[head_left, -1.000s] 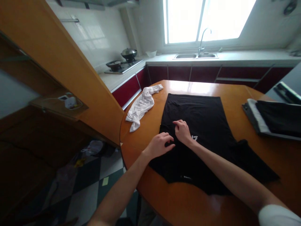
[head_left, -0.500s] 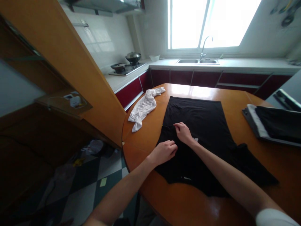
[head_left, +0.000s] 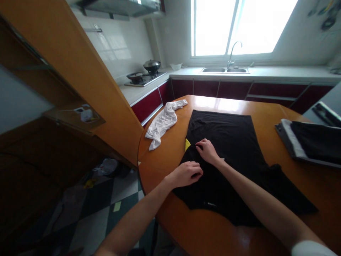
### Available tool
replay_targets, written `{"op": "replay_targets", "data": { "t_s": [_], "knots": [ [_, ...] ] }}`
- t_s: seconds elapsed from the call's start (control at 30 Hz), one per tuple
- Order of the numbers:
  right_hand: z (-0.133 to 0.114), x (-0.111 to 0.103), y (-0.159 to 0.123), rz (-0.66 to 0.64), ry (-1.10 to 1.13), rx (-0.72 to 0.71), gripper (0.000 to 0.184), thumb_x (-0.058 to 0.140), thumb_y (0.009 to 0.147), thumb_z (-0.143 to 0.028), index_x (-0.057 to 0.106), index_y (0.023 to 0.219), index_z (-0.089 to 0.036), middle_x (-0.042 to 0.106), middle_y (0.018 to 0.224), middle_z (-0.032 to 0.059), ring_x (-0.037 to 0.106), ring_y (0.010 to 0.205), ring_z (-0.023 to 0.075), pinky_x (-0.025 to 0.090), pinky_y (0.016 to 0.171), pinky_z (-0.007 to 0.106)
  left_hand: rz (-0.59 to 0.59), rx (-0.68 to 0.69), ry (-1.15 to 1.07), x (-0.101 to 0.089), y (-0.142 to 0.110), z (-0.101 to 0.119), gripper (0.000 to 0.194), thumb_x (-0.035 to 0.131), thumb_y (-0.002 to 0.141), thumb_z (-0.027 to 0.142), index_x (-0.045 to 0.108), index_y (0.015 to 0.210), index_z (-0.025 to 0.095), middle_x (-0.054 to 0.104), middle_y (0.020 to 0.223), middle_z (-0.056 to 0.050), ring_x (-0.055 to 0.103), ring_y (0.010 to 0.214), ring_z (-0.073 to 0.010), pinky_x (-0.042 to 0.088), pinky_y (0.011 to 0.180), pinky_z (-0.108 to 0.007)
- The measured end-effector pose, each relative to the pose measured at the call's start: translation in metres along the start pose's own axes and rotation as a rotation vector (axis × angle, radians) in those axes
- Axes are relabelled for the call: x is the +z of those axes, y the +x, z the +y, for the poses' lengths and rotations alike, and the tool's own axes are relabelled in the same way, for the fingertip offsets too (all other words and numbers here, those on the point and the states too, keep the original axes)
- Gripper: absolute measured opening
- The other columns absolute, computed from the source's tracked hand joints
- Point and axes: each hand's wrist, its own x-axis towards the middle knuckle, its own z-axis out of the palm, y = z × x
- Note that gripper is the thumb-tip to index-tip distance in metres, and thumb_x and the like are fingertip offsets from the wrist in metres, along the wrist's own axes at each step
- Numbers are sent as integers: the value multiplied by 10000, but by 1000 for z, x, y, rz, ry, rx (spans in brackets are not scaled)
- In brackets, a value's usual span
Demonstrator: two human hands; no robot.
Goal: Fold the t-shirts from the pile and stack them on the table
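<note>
Black cloth (head_left: 226, 131) is spread on the table (head_left: 165, 209) — pinched, it seems, by the loosely curled left hand (head_left: 189, 173) and right hand (head_left: 206, 150), their grip partly hidden. Yellow (head_left: 187, 144) shows at its edge; white cloth (head_left: 163, 121) lies crumpled beside it.

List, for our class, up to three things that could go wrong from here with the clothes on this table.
The left hand and right hand work close together on the black garment, so they might bunch its fabric.

The right forearm reaches across that garment and could drag it askew.

The white garment lies crumpled near the rim of the table; a stray nudge might send it over.
</note>
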Motion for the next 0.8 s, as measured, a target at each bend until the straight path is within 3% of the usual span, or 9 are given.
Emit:
{"op": "replay_targets", "data": {
  "t_s": [0.13, 0.3, 0.37, 0.5, 0.6, 0.8],
  "knots": [
    [-3, -4, -4, -12, -33, -31, 123, 662, 889, -201, 747, 976, -219, 647, 1039, 75, 567, 1018, 218, 453, 942, 329, -10, -12, -70, 0, -3, -2, 114, 582, 959, 248, 687, 966, 203, 673, 916, -45, 625, 878, -176, 486, 843, -278],
    [-7, -5, -6, 18, -12, -66, 92, 630, 870, -146, 693, 862, -213, 644, 1002, 60, 557, 1001, 212, 448, 927, 323, 76, -14, -171, -9, -6, 1, 170, 553, 977, 257, 710, 989, 191, 692, 934, -56, 650, 865, -162, 508, 816, -265],
    [-10, -6, -7, 43, 42, -87, 107, 580, 889, -144, 660, 865, -211, 650, 952, 46, 575, 953, 201, 455, 893, 312, 202, -88, -141, -11, -6, -2, 182, 532, 980, 233, 710, 970, 195, 694, 923, -57, 649, 877, -167, 512, 833, -280],
    [-13, -6, -7, 46, 215, -79, 129, 503, 927, -184, 621, 959, -227, 672, 875, 7, 623, 815, 172, 477, 794, 285, 551, -409, -33, -9, -9, -23, 182, 520, 957, 175, 681, 1037, 207, 685, 958, -53, 646, 931, -182, 522, 868, -317],
    [-11, -3, -7, 69, 267, -59, 157, 525, 908, -189, 627, 1023, -223, 691, 917, 19, 654, 853, 178, 492, 823, 297, 682, -599, -37, -12, -11, -46, 171, 546, 929, 157, 664, 1049, 191, 692, 958, -52, 664, 884, -178, 539, 827, -304],
    [-7, 6, -7, 41, 131, -19, 221, 595, 850, -120, 664, 1041, -209, 694, 1016, 54, 657, 949, 190, 497, 893, 315, 489, -876, -85, -38, 14, -90, 166, 590, 937, 209, 718, 1024, 150, 755, 984, -98, 707, 893, -206, 535, 825, -292]
  ]
}}
